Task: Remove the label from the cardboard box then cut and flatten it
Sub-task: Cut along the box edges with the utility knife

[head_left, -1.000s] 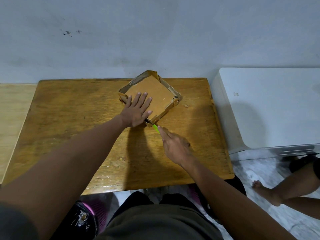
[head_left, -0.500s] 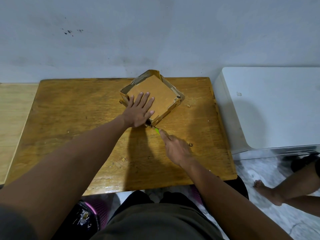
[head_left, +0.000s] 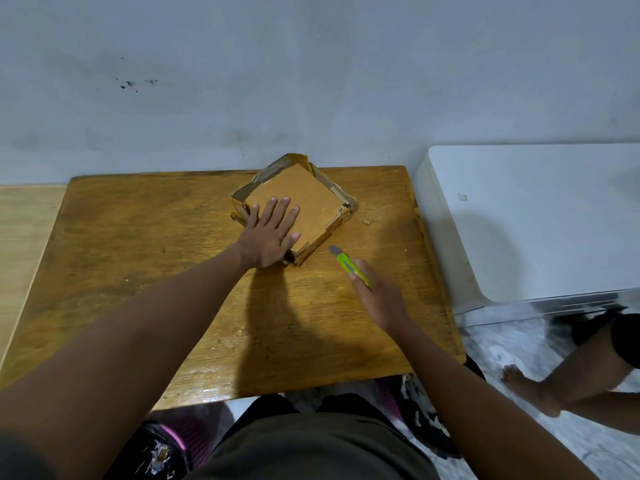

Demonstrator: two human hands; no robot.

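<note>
A brown cardboard box sits turned like a diamond at the far middle of the wooden table, its low side walls partly split and leaning outward. My left hand lies flat with fingers spread on the box's near-left part, pressing it down. My right hand grips a green utility knife with its short blade out. The blade tip points toward the box's near-right wall and stands a little apart from it, above the table.
A white appliance stands right of the table. Another person's bare leg and foot are on the floor at lower right. Small cardboard crumbs lie on the table. A grey wall runs behind the table.
My right hand has pulled the knife away from the box's near corner, moving right and slightly back. My left hand stays flat on the box.
</note>
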